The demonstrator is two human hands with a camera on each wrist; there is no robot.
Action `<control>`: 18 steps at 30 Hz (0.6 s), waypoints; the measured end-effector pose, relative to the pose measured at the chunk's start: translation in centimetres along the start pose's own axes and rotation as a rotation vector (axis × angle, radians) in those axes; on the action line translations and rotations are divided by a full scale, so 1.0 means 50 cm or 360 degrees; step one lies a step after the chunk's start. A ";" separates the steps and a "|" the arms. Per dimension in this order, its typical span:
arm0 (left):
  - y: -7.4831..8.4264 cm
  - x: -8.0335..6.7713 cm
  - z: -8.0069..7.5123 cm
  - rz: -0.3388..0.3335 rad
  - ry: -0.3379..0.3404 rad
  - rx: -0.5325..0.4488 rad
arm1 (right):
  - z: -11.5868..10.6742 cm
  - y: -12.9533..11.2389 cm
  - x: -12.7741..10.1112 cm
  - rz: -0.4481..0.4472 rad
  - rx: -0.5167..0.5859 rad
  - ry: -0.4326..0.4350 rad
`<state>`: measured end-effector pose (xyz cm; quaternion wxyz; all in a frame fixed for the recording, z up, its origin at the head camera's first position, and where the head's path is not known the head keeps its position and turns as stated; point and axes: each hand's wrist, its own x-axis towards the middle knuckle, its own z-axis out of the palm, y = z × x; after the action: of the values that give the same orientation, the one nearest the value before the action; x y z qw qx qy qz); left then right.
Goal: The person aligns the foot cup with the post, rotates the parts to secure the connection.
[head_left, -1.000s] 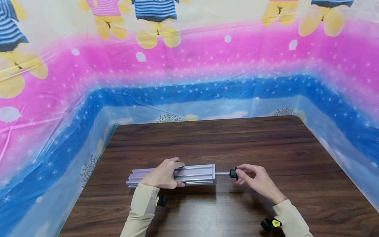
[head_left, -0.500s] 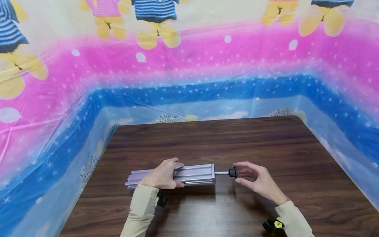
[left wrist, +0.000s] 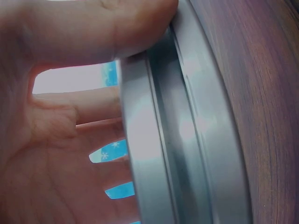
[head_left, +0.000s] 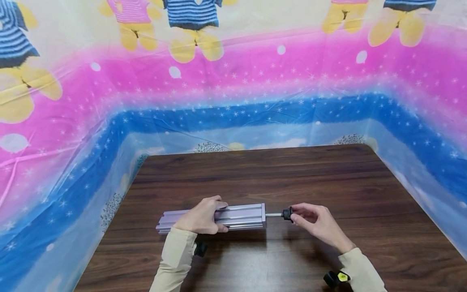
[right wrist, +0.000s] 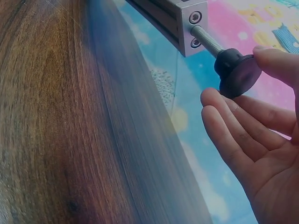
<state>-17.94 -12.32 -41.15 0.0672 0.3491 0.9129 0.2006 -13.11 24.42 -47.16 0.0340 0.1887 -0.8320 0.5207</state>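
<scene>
- We have the aluminium profile point(head_left: 226, 217) lying lengthwise across the wooden table point(head_left: 292, 174), near the front edge, and that is where all the work sits.
- Our left hand point(head_left: 200, 217) wraps over the profile around its middle; in the left wrist view the thumb point(left wrist: 93, 28) curls over one edge of the bar point(left wrist: 187, 140) and the fingers lie behind it, so it is firmly gripped and pressed down.
- Out of the profile's right end face pokes a threaded rod point(right wrist: 208, 41) ending in a black knob point(right wrist: 238, 72), with a good stretch of bare thread showing between knob and end face.
- Our right hand point(head_left: 317, 225) is at that knob: in the right wrist view one fingertip point(right wrist: 275, 60) touches the knob's rim from above while the other fingers point(right wrist: 233, 126) lie loosely spread just beneath it, not closed on it. A light touch, then, not a full pinch.
- We judge the screw is started in its hole but only partly in; the exposed thread says plenty of turning is left before the knob meets the end face.
- We cannot tell which way it is being turned.
- A second hole point(right wrist: 195, 17) on the end face has a socket screw sitting flush in it.
</scene>
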 end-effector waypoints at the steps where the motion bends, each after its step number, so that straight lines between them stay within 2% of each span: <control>1: 0.001 0.001 0.000 -0.0005 -0.0002 0.0003 | 0.000 0.000 0.001 0.0024 0.0011 -0.0001; 7: 0.002 0.002 -0.001 -0.0013 -0.0006 -0.0004 | 0.000 -0.001 0.005 0.0134 -0.0013 -0.0020; 9: 0.002 0.001 -0.001 -0.0014 -0.0004 -0.0009 | 0.000 -0.001 0.005 0.0127 -0.0004 -0.0039; 18: 0.003 0.002 -0.002 -0.0020 0.0005 -0.0026 | 0.004 0.001 -0.003 -0.0116 0.0064 -0.0040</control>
<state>-17.95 -12.16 -41.00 0.0699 0.3426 0.9135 0.2081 -12.98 24.31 -47.33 0.0387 0.2259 -0.8142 0.5333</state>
